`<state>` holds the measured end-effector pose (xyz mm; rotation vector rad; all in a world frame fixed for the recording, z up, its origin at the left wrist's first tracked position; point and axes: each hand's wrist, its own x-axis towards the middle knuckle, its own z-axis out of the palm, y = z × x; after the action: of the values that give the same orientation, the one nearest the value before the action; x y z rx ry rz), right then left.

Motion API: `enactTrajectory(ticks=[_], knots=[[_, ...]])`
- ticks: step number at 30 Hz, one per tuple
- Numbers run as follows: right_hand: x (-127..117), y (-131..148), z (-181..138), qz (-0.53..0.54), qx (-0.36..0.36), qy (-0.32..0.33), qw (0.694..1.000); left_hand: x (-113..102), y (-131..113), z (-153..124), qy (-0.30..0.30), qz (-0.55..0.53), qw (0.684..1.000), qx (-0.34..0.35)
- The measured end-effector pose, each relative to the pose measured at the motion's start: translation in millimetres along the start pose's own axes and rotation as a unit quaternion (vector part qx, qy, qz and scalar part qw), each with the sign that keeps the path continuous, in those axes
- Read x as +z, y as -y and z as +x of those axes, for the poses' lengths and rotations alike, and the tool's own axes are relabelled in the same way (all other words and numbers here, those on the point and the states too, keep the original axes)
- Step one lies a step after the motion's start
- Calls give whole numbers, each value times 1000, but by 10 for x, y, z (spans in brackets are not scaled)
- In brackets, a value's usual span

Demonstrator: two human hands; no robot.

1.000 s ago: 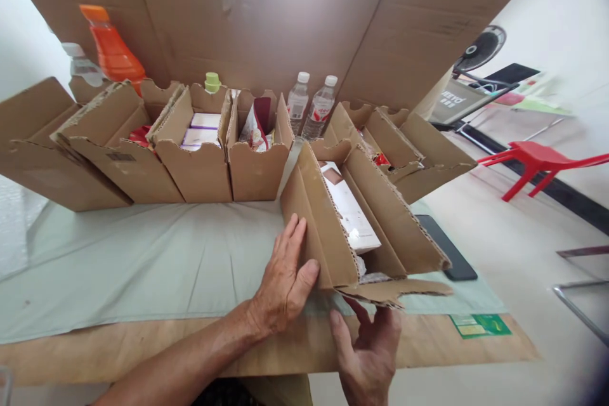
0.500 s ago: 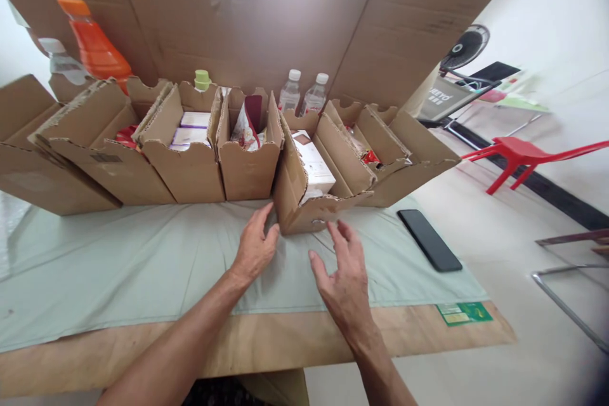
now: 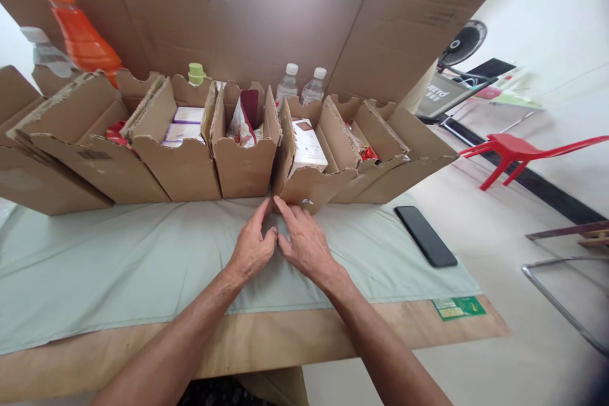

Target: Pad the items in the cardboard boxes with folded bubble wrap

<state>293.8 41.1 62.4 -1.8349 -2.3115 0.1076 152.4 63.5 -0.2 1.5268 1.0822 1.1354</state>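
Observation:
A row of open cardboard bins stands on a pale green cloth (image 3: pixel 118 266). My left hand (image 3: pixel 252 244) and my right hand (image 3: pixel 304 241) lie side by side on the cloth, fingers stretched forward, with nothing in them. Their fingertips touch the lower front corner of the bin (image 3: pixel 309 181) that holds a white carton (image 3: pixel 307 146). That bin stands in line with the others, between a bin (image 3: pixel 245 165) with a red-and-white pouch and a bin (image 3: pixel 380 165) with red packets.
A large cardboard sheet (image 3: pixel 266 13) stands behind the bins, with water bottles (image 3: pixel 299 84), a green cap and an orange bottle (image 3: pixel 78 35) in front of it. A black phone (image 3: pixel 425 236) lies on the cloth at the right. A red chair (image 3: pixel 514 152) and a fan stand beyond.
The bin with the white carton went from near the table's front edge back into the row. My hands let go of its sides and came together at its front corner.

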Motion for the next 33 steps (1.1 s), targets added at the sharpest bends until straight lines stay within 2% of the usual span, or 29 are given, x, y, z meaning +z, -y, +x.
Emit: enactTrajectory(ticks=[6,9,13,17,21,26,30,33], knots=[[-17,-58,183,-35,-26,-1,999,-3,-10,-4,17,13,1000,-6],[-40,-129,172,-40,-34,-8,999,-6,-5,-14,20,23,1000,-5],[-107,-355,22,-40,-18,-68,997,-10,-25,-15,32,21,999,-3],[-132,-582,-11,-17,-4,-150,989,-23,-91,16,91,15,996,-7],[-72,-629,86,4,2,-162,987,-72,-151,60,146,37,988,-25],[-13,-630,148,-2,7,-160,987,-106,-183,72,178,70,981,1],[-45,-687,130,-20,-4,-141,990,-67,-194,59,134,53,989,-13],[-151,-642,94,11,-21,-181,983,-21,-169,57,69,37,997,-19]])
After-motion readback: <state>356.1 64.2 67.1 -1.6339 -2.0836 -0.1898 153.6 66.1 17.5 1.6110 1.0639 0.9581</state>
